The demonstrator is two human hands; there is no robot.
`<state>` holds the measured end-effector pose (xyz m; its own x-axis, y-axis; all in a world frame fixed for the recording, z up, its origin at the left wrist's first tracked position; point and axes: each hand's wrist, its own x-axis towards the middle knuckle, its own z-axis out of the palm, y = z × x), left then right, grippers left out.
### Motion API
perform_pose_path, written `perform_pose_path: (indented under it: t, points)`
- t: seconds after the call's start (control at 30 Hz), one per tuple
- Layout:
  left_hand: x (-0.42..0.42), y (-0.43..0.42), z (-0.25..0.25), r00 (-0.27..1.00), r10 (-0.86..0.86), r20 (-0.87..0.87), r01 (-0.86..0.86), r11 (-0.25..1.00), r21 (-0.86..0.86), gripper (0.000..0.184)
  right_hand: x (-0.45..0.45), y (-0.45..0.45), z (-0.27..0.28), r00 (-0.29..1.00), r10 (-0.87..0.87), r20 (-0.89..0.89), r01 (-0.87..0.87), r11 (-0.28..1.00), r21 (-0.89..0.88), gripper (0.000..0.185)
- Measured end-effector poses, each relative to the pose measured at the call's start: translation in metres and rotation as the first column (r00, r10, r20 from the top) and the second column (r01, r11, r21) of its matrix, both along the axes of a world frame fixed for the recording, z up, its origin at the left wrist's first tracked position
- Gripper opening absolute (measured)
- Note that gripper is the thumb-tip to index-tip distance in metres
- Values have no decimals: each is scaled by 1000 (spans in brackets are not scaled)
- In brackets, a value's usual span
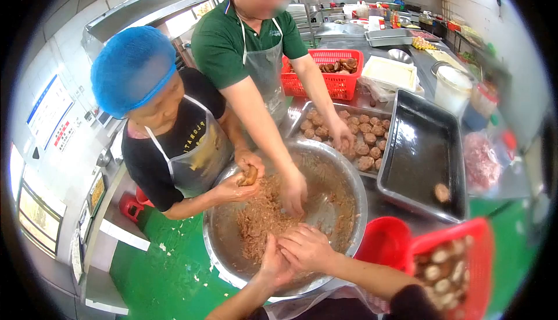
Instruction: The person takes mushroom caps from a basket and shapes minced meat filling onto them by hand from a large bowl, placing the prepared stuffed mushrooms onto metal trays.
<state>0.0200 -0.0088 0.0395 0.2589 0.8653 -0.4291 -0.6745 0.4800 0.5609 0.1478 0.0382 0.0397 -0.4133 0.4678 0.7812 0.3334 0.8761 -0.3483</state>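
Note:
My left hand (276, 266) and my right hand (307, 246) are cupped together over the near side of a large steel bowl (347, 172). Their fingers are closed against each other, and whatever lies between the palms is hidden. Brown minced filling (258, 215) fills the left part of the bowl. A co-worker in a green shirt has one hand (294, 192) in the bowl and the other hand (342, 134) over a tray (372, 172) of round brown patties (365, 163). Another co-worker in a blue hair cover holds a brown mushroom-like piece (249, 176) in both hands.
Right of the bowl, a dark steel tray (415, 157) bears one patty (442, 193). A red basket of mushrooms (481, 262) and a red basin (383, 241) stand at the near right. Behind are another red basket (337, 85) and a white bucket (452, 90).

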Motion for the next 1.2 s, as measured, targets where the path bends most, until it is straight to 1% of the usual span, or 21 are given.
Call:
perform_pose_path:
  t: [0.1, 0.2, 0.27, 0.37, 0.4, 0.47, 0.5, 0.57, 0.63, 0.77, 0.83, 0.97, 1.2]
  points:
    - [5, 19, 1, 998, 50, 26, -50, 999, -5, 70, 1, 22, -5, 1000, 14, 7, -14, 1000, 24, 17]
    - [4, 41, -10, 998, 25, 52, -28, 999, 46, 70, -1, 42, -10, 1000, -3, 10, 3, 1000, 25, 16]
    - [5, 51, -14, 998, 61, 14, -61, 998, -10, 68, -3, 53, -17, 1000, -7, 23, 7, 1000, 7, 17]
    - [4, 66, -31, 992, 125, -31, -127, 990, -57, 65, -4, 63, -17, 1000, 11, -5, -12, 994, -110, 21]
    - [1, 69, -38, 988, 149, -43, -151, 986, -66, 64, -5, 66, -19, 999, 40, -2, -40, 992, -121, 23]
    - [-5, 73, -52, 989, 151, -2, -151, 986, -77, 64, -5, 71, -25, 995, 99, 5, -98, 985, -142, 25]
    - [-7, 74, -57, 988, 153, 18, -151, 985, -87, 64, -6, 74, -30, 993, 111, 44, -104, 984, -147, 25]
    - [-7, 74, -54, 991, 127, -40, -132, 978, -164, 68, -9, 77, -42, 983, 135, 121, -114, 980, -161, 26]
    - [-6, 77, -56, 990, 123, -71, -136, 962, -239, 70, -10, 75, -51, 982, 117, 148, -88, 978, -189, 25]
    - [-6, 77, -59, 995, 84, -61, -95, 973, -209, 74, -9, 77, -48, 970, 108, 219, -69, 981, -180, 24]
    - [-5, 77, -56, 993, 76, -92, -94, 972, -214, 75, -9, 78, -46, 975, 95, 201, -59, 982, -178, 24]
    - [-9, 78, -62, 994, 76, -75, -91, 970, -227, 76, -11, 79, -52, 973, 100, 208, -47, 969, -244, 27]
    - [-8, 78, -63, 996, 58, -64, -70, 976, -206, 74, -9, 78, -55, 968, 109, 226, -43, 959, -281, 24]
